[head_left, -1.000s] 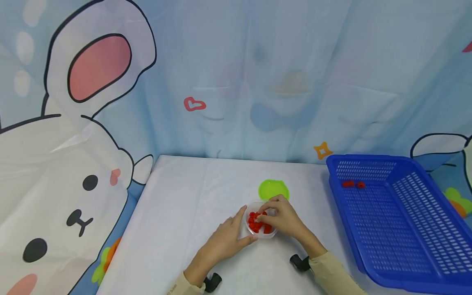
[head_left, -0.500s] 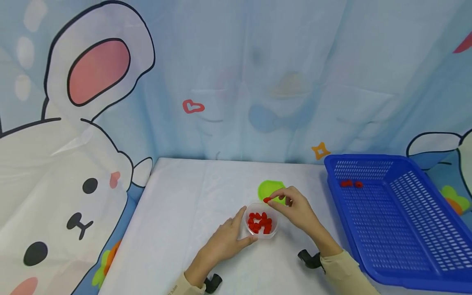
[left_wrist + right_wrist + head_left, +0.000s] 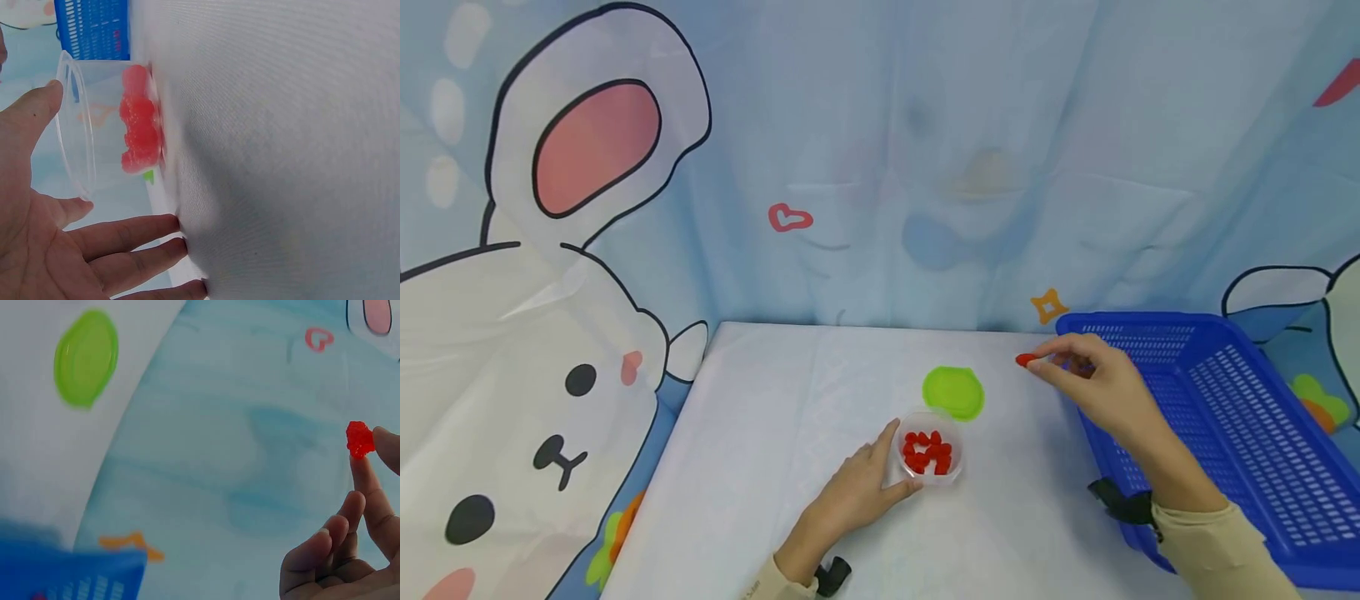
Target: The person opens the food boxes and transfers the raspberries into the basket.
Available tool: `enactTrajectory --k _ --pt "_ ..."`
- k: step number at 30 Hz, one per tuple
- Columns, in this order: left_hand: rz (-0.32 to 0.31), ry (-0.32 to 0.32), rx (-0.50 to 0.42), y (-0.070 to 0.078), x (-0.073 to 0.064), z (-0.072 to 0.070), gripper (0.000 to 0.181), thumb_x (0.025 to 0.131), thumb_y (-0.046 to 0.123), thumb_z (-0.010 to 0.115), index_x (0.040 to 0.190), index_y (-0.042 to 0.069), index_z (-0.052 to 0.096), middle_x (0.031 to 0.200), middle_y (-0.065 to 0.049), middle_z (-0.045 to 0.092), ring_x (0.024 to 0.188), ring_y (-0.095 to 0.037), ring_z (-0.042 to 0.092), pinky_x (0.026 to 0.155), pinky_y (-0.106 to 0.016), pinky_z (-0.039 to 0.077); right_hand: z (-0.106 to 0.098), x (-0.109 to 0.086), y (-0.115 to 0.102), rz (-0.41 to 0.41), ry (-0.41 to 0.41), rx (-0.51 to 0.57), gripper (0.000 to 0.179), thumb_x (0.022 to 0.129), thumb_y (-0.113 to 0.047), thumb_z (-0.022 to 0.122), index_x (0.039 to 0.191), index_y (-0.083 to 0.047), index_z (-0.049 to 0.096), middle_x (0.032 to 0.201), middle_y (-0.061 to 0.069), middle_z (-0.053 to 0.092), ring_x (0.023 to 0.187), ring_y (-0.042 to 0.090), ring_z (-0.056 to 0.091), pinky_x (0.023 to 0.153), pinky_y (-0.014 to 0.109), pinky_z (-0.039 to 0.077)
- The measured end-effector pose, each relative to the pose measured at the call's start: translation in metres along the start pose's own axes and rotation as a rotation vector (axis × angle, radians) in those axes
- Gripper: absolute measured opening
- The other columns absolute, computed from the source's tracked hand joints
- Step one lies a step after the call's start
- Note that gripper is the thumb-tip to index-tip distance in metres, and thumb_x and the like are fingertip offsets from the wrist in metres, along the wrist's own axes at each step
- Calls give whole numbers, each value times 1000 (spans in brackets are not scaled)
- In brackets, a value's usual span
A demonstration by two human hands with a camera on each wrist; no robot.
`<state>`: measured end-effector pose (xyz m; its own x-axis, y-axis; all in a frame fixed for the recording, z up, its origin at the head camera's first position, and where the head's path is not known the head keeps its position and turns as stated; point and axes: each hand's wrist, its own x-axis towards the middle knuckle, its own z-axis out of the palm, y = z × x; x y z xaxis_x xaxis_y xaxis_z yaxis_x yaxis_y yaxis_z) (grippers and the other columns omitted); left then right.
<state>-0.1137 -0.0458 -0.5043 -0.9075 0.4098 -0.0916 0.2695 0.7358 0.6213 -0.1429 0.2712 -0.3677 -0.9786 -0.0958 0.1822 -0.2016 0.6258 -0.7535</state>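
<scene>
My left hand rests at the near left of a clear plastic tub. Its thumb and index finger, spread apart, touch the rim, while the other fingertips touch the cloth in the left wrist view. Several red gummy candies lie on the tub's bottom. High above the table, beside the blue basket, my right hand pinches one red gummy candy between thumb and index finger. The remaining fingers of that hand are curled in. A green lid lies flat just behind the tub.
The blue mesh basket stands along the table's right side, partly hidden by my right hand and forearm. Red pieces in it show faintly through its mesh in the left wrist view. Behind the white table hangs a printed blue curtain.
My right hand has lifted a red gummy candy out of the tub and carried it right, past the lid, to the basket's left edge. My left hand has stayed at the tub.
</scene>
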Motion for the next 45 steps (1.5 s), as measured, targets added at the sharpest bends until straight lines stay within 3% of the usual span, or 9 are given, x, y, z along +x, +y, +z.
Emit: enactTrajectory --k 3,8,15,18,21,25,29,36,45 --pt "-9 1 0 -1 0 0 93 90 59 66 159 15 24 136 -20 57 115 -37 60 91 -54 51 -27 8 16 61 14 -8 32 97 -39 66 117 -14 68 96 8 54 68 21 44 53 34 35" --pt "-13 -4 -12 -3 0 2 93 89 59 67 159 15 24 140 -19 55 120 -39 57 93 -56 50 -59 21 58 187 21 -16 49 96 -51 61 127 -14 64 113 -3 59 94 15 49 66 31 40" --pt "-18 5 -19 -4 1 2 93 89 58 67 159 15 25 138 -19 55 119 -39 58 92 -56 50 -73 39 129 311 67 -36 64 95 -58 58 132 -6 58 119 0 54 106 23 47 70 22 45" --pt "-26 0 -24 -4 1 3 93 89 58 68 159 16 24 138 -19 55 119 -38 58 92 -56 50 -75 40 158 395 89 5 62 95 -59 57 131 -8 58 123 1 52 109 24 47 78 32 47" --pt "-28 -2 -27 -3 0 4 92 89 58 68 159 16 25 137 -20 56 118 -38 59 92 -55 51 -77 37 183 487 102 39 62 94 -61 56 129 -10 58 136 15 48 118 34 44 90 52 44" --pt "-29 -1 -20 -2 0 5 92 89 58 68 159 17 25 136 -19 57 117 -37 60 91 -54 51 -81 34 210 565 98 67 76 97 -59 53 141 2 48 155 35 23 136 55 25 101 71 28" --pt "-32 -3 -9 -1 2 4 92 89 59 67 160 17 25 137 -19 56 117 -36 59 91 -54 51 -81 33 231 646 118 62 87 98 -57 51 148 12 33 155 39 17 136 58 22 101 72 28" --pt "-33 3 -7 -1 3 2 93 89 59 67 159 16 25 137 -18 56 116 -35 59 89 -54 53 -73 36 258 714 144 50 79 98 -47 55 144 14 36 153 38 22 136 56 25 103 70 28" --pt "-28 5 -8 -1 5 0 93 89 59 68 159 17 24 140 -16 54 119 -35 58 92 -54 51 -61 39 258 760 158 10 65 101 -33 53 141 17 38 146 40 30 133 55 32 103 66 32"
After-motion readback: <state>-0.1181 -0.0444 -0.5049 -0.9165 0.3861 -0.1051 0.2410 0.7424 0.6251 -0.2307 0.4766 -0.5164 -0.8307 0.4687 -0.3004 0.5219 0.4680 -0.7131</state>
